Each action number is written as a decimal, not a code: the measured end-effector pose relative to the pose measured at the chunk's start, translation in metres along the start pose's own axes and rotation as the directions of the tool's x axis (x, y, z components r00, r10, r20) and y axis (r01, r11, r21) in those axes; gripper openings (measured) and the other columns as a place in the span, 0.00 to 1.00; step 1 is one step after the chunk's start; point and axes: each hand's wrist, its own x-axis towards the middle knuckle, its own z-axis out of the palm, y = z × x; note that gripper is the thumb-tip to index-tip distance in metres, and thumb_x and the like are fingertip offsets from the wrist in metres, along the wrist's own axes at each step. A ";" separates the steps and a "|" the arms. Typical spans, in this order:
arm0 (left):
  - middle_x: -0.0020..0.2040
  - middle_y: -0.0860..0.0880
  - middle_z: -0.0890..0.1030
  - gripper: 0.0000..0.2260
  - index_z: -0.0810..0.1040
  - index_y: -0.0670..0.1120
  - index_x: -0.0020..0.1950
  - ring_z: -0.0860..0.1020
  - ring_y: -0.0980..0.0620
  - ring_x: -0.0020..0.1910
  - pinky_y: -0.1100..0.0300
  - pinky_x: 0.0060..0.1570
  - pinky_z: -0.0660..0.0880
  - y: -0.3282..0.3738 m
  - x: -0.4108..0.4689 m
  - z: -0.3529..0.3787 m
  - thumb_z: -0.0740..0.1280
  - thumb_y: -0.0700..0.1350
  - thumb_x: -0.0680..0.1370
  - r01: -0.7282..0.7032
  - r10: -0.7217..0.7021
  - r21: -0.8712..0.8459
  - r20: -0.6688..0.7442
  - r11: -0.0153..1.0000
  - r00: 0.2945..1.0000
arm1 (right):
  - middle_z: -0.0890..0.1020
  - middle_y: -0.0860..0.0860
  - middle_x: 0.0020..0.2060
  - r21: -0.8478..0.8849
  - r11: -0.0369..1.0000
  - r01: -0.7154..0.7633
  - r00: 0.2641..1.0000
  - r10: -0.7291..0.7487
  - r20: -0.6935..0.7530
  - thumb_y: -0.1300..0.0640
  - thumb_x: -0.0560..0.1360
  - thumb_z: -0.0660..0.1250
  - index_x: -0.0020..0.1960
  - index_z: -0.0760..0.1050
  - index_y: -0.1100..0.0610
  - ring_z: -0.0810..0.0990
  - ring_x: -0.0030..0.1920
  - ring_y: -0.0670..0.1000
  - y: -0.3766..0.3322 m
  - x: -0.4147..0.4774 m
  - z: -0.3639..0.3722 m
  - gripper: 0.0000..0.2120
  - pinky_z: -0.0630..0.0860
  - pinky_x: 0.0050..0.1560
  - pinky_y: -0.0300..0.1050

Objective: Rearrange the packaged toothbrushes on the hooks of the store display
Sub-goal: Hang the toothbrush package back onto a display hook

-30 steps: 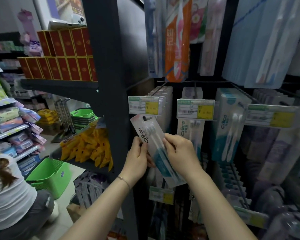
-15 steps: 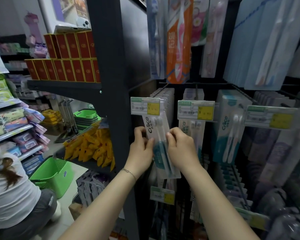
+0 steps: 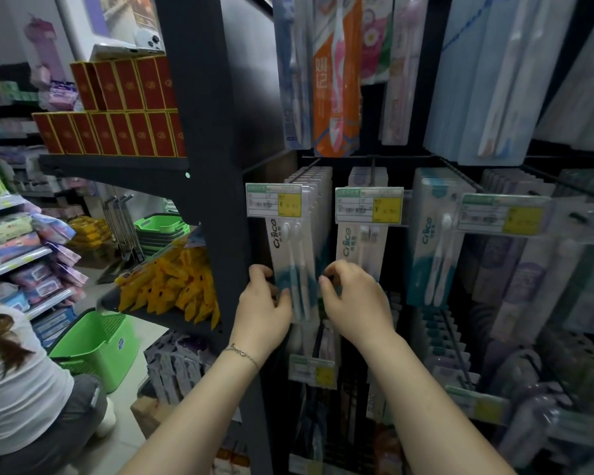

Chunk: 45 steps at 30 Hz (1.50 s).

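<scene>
— Where is the toothbrush pack [image 3: 294, 265] seen?

— It is seen right under the price tag [image 3: 274, 201], straight up and down. Its top is hidden behind the tag, so it cannot be told if it is on the hook.

— How is it held?

— Its left edge is gripped by the left hand [image 3: 259, 308], below the tag. The fingers are curled round the edge and the thumb is laid on the front. Its right edge is pinched by the right hand [image 3: 355, 299], below and to the right of the tag, with the fingers bent in tight.

— What is found behind it?

— A row of packs [image 3: 318, 180] is hung just behind the tag.

— And beside it?

— Another pack [image 3: 360, 248] is hung to the right of the tag. Yellow packets [image 3: 172, 286] are piled down and to the left of the tag, past the dark post [image 3: 213, 166]. A green basket [image 3: 93, 344] is set on the floor, farther down and left, well away from the tag.
</scene>
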 end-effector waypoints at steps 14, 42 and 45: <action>0.41 0.52 0.74 0.06 0.69 0.50 0.47 0.75 0.51 0.38 0.50 0.37 0.77 0.034 -0.025 0.041 0.62 0.51 0.81 -0.352 0.259 0.334 0.291 0.874 0.921 | 0.79 0.52 0.48 -0.303 0.952 -0.044 0.997 0.021 -0.079 0.49 0.79 0.62 0.55 0.76 0.56 0.79 0.49 0.56 0.042 -0.046 -0.045 0.12 0.75 0.46 0.49; 0.43 0.53 0.77 0.06 0.67 0.51 0.50 0.78 0.48 0.41 0.51 0.42 0.75 0.250 -0.123 0.280 0.60 0.53 0.81 -0.606 0.465 0.231 0.458 0.761 0.758 | 0.79 0.50 0.49 -0.438 0.868 -0.233 0.972 0.191 -0.139 0.46 0.79 0.61 0.55 0.75 0.53 0.78 0.52 0.54 0.265 -0.134 -0.270 0.12 0.72 0.51 0.50; 0.39 0.53 0.73 0.07 0.66 0.50 0.47 0.75 0.50 0.36 0.54 0.36 0.70 0.262 -0.121 0.294 0.59 0.52 0.82 -0.628 0.472 0.222 0.489 0.746 0.734 | 0.80 0.49 0.52 -0.425 0.858 -0.288 0.957 0.238 -0.169 0.46 0.79 0.61 0.58 0.76 0.53 0.77 0.55 0.54 0.277 -0.136 -0.281 0.14 0.72 0.57 0.52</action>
